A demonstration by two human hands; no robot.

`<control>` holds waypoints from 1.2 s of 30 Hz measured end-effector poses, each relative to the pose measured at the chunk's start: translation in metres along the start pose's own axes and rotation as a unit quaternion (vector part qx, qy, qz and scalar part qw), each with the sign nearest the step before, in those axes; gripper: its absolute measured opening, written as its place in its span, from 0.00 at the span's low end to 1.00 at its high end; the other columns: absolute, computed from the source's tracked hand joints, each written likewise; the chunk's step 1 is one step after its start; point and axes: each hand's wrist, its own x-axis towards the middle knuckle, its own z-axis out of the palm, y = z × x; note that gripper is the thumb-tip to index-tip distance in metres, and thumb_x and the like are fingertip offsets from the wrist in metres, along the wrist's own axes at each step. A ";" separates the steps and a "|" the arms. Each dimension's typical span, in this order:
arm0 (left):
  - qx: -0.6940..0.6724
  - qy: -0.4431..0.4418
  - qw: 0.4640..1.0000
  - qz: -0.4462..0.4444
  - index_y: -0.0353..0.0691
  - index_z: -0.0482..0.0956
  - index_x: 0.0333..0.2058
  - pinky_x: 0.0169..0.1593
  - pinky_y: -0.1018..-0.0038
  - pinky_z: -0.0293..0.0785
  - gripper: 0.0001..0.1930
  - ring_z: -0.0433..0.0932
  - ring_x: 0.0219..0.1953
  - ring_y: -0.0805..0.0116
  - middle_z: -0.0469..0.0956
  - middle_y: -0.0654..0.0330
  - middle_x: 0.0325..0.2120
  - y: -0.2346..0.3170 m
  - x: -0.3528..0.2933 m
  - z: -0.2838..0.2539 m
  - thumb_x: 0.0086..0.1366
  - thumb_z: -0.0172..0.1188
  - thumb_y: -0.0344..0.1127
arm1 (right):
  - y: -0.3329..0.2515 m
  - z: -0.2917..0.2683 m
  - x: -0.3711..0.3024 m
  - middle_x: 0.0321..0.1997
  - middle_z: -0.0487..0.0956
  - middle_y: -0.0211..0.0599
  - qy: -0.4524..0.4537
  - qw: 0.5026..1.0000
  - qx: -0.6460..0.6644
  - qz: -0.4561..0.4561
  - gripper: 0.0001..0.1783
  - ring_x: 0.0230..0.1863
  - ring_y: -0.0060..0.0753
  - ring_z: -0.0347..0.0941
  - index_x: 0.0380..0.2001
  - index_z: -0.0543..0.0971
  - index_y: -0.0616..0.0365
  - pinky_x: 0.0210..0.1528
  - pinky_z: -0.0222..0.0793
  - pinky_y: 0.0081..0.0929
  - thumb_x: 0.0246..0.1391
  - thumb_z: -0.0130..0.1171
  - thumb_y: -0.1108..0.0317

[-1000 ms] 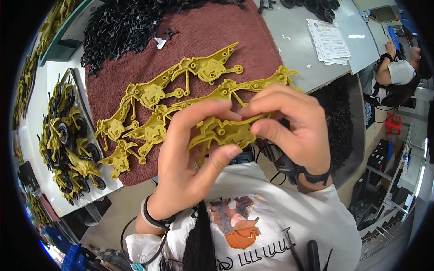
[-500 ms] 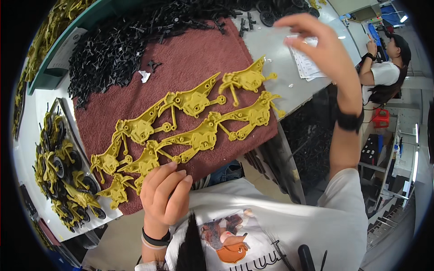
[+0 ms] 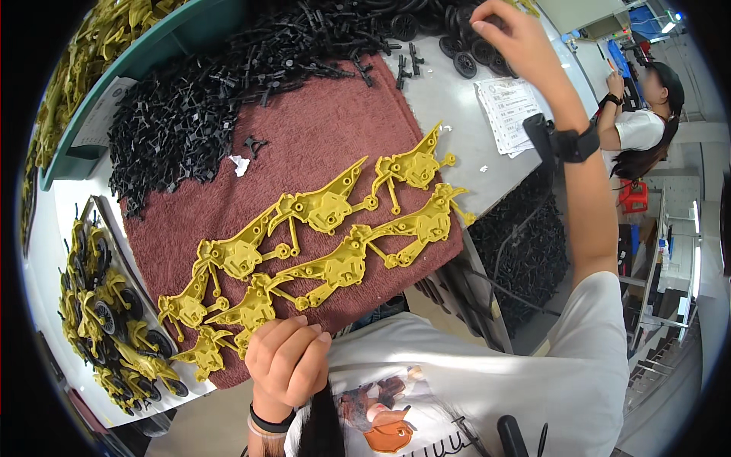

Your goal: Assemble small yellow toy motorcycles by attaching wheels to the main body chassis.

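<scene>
Yellow plastic toy motorcycle body halves [image 3: 327, 209] lie in two slanting rows on a reddish-brown towel [image 3: 312, 126]. At the towel's front edge, my left hand [image 3: 288, 362] has its fingers curled inward, beside the nearest yellow halves; whatever it may hold is hidden. My right hand [image 3: 521, 46] is stretched to the far right, above a heap of black toy wheels [image 3: 464, 65]. Its thumb and forefinger are apart, and nothing shows between them.
Small black parts [image 3: 179, 122] are piled at the towel's back left. Behind them stands a green bin [image 3: 164, 46] of yellow parts. Assembled toy motorcycles [image 3: 106, 312] crowd a tray at left. A printed sheet [image 3: 506, 114] lies at right. Another person [image 3: 643, 126] sits beyond.
My right hand has moved up and farther away, to the black wheels. My left hand stays curled at the towel's edge. The whole view has shifted slightly, showing more wheels.
</scene>
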 end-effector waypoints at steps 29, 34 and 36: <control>-0.009 0.005 1.000 -0.027 0.40 0.75 0.37 0.35 0.68 0.75 0.15 0.77 0.34 0.63 0.77 0.61 0.33 -0.001 -0.002 0.001 0.49 0.64 0.21 | 0.006 0.020 -0.002 0.41 0.77 0.39 -0.084 0.995 -0.045 0.018 0.21 0.44 0.39 0.73 0.45 0.75 0.55 0.48 0.69 0.31 0.47 0.68 0.64; -0.010 0.005 1.000 -0.022 0.39 0.75 0.37 0.35 0.68 0.75 0.15 0.77 0.34 0.63 0.77 0.61 0.33 0.000 -0.001 0.000 0.50 0.64 0.21 | 0.010 0.023 -0.005 0.41 0.80 0.34 -0.044 0.996 -0.076 -0.006 0.22 0.32 0.28 0.69 0.47 0.75 0.55 0.35 0.67 0.25 0.47 0.67 0.65; -0.008 0.006 1.000 -0.018 0.39 0.75 0.37 0.35 0.68 0.75 0.15 0.77 0.34 0.63 0.77 0.61 0.33 -0.001 -0.002 0.000 0.49 0.64 0.21 | 0.003 0.025 -0.006 0.38 0.80 0.42 -0.043 0.994 -0.097 0.009 0.20 0.37 0.43 0.75 0.43 0.77 0.58 0.44 0.70 0.32 0.47 0.66 0.62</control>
